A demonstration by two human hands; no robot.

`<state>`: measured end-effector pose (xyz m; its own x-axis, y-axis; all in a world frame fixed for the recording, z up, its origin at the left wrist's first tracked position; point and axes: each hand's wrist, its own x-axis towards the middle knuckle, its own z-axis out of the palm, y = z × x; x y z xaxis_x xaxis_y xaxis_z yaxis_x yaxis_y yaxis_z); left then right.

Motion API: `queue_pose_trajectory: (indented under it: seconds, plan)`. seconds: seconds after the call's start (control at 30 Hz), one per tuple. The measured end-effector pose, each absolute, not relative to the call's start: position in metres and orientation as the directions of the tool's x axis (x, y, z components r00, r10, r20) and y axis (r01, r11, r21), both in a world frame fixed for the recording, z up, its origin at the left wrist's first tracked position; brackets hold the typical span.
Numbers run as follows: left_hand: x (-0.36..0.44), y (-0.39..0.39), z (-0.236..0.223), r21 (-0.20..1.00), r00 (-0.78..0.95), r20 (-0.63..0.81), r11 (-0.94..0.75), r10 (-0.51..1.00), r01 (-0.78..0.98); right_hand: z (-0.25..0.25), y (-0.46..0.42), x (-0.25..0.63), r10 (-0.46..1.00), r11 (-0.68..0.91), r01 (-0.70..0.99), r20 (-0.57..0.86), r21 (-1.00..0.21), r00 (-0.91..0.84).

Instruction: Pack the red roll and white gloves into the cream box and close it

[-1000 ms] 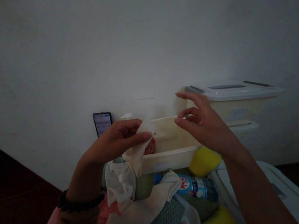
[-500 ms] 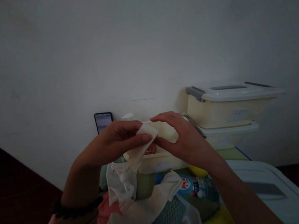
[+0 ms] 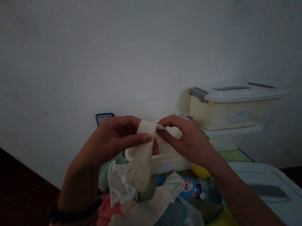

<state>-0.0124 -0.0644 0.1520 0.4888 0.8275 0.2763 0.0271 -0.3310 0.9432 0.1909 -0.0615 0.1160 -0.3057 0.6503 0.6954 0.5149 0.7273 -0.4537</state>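
Note:
A thin cream sock [image 3: 142, 165] hangs down between my two hands, in front of a cream plastic box [image 3: 171, 163]. Its upper part is pinched between the thumb and fingers of my left hand [image 3: 122, 134]. My right hand [image 3: 185, 134] grips the folded edge of the same sock with thumb and forefinger. Just below, a similar cream sock [image 3: 144, 216] lies across a heap of cloths. Something red [image 3: 155, 147] shows inside the box, partly hidden by the held sock.
Right of my hands, a lidded storage box [image 3: 222, 113] stands on another against the wall. A blue-labelled bottle [image 3: 197, 188] and yellow sponge-like pieces [image 3: 222, 223] lie in the heap. A phone [image 3: 104, 118] leans on the wall. A large pale lid [image 3: 270, 186] is at lower right.
My right hand has come in from the right, where it was apart and open, and now grips the sock. The sock has turned and hangs lower and flatter from my left hand.

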Motion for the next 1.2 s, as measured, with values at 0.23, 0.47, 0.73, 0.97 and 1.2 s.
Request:
queue_pose_trajectory:
  seconds: [0.23,0.47,0.73,0.97,1.2]
  plan:
    - [-0.019,-0.061,0.149,0.929,0.429,0.371,-0.333,0.824,-0.165,0.116,-0.059,0.195,0.699,0.687,0.539,0.647,-0.488,-0.305]
    - [-0.007,-0.058,0.145,0.849,0.247,0.526,-0.480,0.814,-0.222,0.114,-0.064,0.183,0.670,0.739,0.454,0.608,-0.497,-0.426]
    - [-0.004,-0.062,0.149,0.829,0.201,0.549,-0.499,0.811,-0.251,0.111,-0.063,0.187,0.697,0.709,0.459,0.632,-0.536,-0.339]
    - [-0.023,-0.067,0.150,0.941,0.625,0.201,-0.326,0.754,0.089,0.112,-0.054,0.198,0.614,0.748,0.362,0.787,-0.557,-0.056]
    - [-0.007,-0.063,0.146,0.932,0.764,-0.089,-0.216,0.639,0.289,0.116,-0.056,0.197,0.546,0.785,0.407,0.832,-0.467,-0.098]
